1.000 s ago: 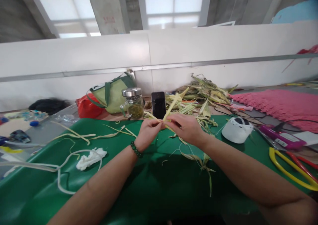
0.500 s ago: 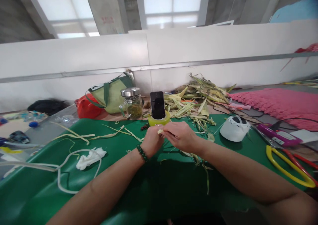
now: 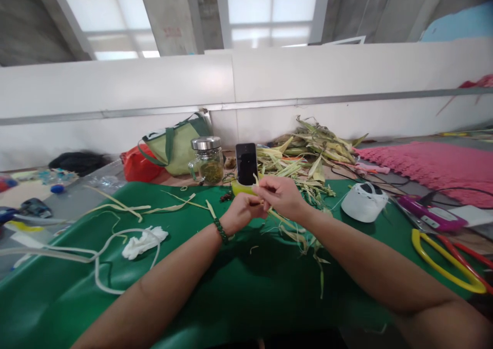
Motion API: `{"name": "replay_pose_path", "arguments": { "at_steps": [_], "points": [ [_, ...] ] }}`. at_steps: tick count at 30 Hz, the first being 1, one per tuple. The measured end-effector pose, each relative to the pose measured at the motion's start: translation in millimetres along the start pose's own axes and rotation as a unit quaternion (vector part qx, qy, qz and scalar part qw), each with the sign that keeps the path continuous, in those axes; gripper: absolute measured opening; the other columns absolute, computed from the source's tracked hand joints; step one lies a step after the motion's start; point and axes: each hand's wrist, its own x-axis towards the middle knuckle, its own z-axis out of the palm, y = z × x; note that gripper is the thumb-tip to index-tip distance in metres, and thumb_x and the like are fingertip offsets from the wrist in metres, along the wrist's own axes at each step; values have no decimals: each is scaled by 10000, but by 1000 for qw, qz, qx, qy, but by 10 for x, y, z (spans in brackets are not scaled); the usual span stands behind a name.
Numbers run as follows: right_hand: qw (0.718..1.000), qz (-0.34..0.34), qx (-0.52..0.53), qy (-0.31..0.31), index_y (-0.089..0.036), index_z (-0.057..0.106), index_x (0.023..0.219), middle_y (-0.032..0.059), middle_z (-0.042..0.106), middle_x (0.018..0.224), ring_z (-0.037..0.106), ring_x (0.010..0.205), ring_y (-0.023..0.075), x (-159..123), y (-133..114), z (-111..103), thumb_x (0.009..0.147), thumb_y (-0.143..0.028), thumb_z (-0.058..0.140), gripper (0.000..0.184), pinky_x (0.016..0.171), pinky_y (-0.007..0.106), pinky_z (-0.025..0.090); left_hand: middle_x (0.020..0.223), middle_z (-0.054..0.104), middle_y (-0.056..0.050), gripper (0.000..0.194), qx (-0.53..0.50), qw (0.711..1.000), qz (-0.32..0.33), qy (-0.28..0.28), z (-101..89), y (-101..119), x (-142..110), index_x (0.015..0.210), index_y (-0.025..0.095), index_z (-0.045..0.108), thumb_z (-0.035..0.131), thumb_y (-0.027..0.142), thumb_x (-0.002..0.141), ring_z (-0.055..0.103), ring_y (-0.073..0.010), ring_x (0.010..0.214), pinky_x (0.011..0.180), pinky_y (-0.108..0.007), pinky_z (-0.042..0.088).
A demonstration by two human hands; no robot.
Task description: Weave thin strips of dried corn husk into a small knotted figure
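"What's the biggest thing in view?"

"The white wall panel (image 3: 154,84), running across behind everything. In front of it is the tabletop (image 3: 75,202), much of it covered by a glossy green sheet (image 3: 127,308)."

"And next in size?"

"A pink fringed cloth (image 3: 435,169), spread out at the far right. Left of it, against the panel, lies a tangled heap of husks (image 3: 323,141). Further left, a green bag (image 3: 157,146) leans beside a red bundle (image 3: 140,164)."

"Anything smaller around the sheet?"

"On the right, a large yellow handle (image 3: 442,261) near the edge, with a purple tool (image 3: 433,213) beyond it. A lidded glass jar (image 3: 208,161) stands just right of the bag, and a white cup-shaped piece (image 3: 364,205) sits on the sheet, left of the purple tool."

"How are the hands?"

"Close together, above the middle of the sheet. The right hand (image 3: 279,197) pinches a pale strip between thumb and fingers; the left hand (image 3: 244,211) is curled around it just below, fingertips meeting the other hand's."

"What's behind them?"

"A dark phone (image 3: 246,161), upright in a yellow-green base (image 3: 239,188)."

"And the smallest things?"

"A green bead bracelet (image 3: 220,231) on the left wrist, then the pale strip (image 3: 256,179) itself: one end pokes up above the right fingertips, in front of the phone."
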Motion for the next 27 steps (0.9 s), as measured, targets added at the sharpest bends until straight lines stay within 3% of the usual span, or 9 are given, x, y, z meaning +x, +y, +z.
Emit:
{"name": "replay_pose_path", "arguments": {
  "at_steps": [3, 7, 13, 19, 23, 27],
  "points": [
    [996, 63, 66, 16, -180, 502, 628, -43, 532, 470, 565, 402, 105, 92, 70, -83, 818, -332, 530, 244, 437, 197, 414, 708, 721, -66, 144, -38, 990, -102, -85, -39, 176, -72, 682, 149, 719, 736, 243, 574, 661, -186, 709, 711, -269, 493],
    [988, 102, 118, 13, -174, 496, 607, -29, 556, 528, 586, 403, 106, 128, 104, -122, 781, -403, 572, 298, 386, 183, 405, 746, 732, -96, 131, -97, 979, -133, -117, -70, 310, -111, 688, 148, 720, 703, 236, 591, 677, -202, 770, 763, -289, 502],
    [991, 92, 91, -17, -178, 497, 613, -38, 546, 505, 586, 391, 111, 99, 102, -74, 816, -355, 523, 270, 385, 194, 424, 694, 721, -56, 112, 74, 991, -63, -91, -29, 276, -131, 671, 151, 743, 719, 240, 606, 619, -157, 660, 667, -244, 461],
    [999, 47, 23, 7, -185, 461, 575, -44, 517, 463, 591, 404, 111, 95, 119, -49, 841, -286, 503, 287, 436, 200, 421, 484, 606, -2, 261, 244, 968, 31, -43, 50, 208, -146, 603, 117, 725, 616, 330, 706, 467, -109, 487, 494, -220, 357],
    [998, 32, 57, 12, -191, 454, 597, -45, 527, 468, 595, 408, 114, 83, 113, -46, 847, -287, 496, 271, 437, 200, 414, 549, 653, -16, 299, 224, 973, 18, -60, 33, 205, -140, 658, 109, 740, 616, 376, 712, 526, -127, 552, 575, -230, 421],
    [997, 13, 73, -6, -191, 488, 623, -43, 540, 469, 588, 416, 110, 66, 89, -75, 847, -295, 502, 247, 453, 200, 416, 651, 704, -52, 264, 99, 990, -59, -76, 14, 203, -142, 665, 115, 726, 724, 374, 612, 618, -179, 674, 705, -284, 478]
  ]
}}
